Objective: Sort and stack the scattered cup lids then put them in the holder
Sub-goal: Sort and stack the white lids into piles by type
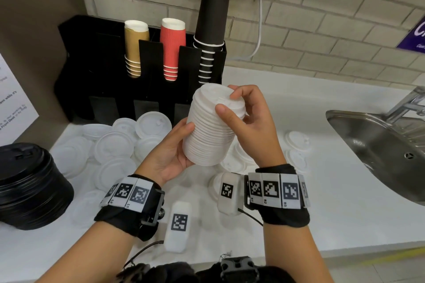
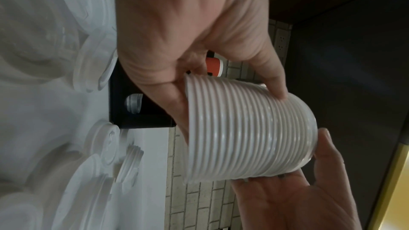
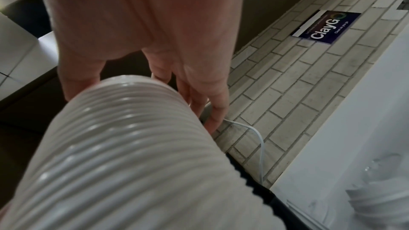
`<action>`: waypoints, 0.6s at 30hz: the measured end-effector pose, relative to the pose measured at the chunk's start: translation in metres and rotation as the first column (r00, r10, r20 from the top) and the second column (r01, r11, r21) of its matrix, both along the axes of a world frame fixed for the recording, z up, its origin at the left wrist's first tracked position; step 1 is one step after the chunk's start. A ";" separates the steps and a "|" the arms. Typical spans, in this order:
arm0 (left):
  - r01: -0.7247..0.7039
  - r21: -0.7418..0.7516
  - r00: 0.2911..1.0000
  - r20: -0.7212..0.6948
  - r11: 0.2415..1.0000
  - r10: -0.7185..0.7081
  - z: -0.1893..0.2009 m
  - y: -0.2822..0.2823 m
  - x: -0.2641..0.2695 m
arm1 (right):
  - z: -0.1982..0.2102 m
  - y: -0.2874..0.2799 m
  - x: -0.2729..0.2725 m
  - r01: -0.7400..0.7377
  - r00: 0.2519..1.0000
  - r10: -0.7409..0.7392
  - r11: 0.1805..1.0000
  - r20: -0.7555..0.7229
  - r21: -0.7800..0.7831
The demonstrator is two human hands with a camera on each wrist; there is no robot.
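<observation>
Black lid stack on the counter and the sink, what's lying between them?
Head view: loose white lids scattered on the counter, plus both hands holding a white lid stack.

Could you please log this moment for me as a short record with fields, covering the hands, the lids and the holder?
left hand: grips the lower part of the white lid stack
right hand: fingers curled over the stack's top end
stack state: held tilted in the air above the counter
loose white lids: scattered on the counter under and left of the hands
black lid stack: on the counter, far left
holder: black, against the wall, with gold, red and black cups
sink: to the right
</observation>
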State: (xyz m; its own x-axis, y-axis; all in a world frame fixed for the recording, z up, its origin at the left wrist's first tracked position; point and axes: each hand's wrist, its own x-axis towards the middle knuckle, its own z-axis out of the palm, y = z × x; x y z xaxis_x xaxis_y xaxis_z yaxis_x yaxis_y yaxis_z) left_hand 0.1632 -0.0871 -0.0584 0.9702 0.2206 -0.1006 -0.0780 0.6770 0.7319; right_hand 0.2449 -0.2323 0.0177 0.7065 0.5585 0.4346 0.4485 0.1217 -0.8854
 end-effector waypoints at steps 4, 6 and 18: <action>-0.001 -0.013 1.000 0.008 1.000 0.001 0.001 0.000 -0.001 | 0.000 0.000 -0.004 -0.012 1.000 0.012 1.000 -0.003 -0.004; 0.001 -0.006 1.000 0.007 1.000 -0.001 0.002 0.000 -0.002 | 0.001 -0.002 -0.005 -0.014 1.000 0.014 1.000 0.017 -0.015; -0.031 -0.062 0.998 0.046 0.998 0.033 0.014 0.011 0.002 | -0.009 -0.034 0.092 0.337 0.901 -0.420 0.837 -0.111 -0.431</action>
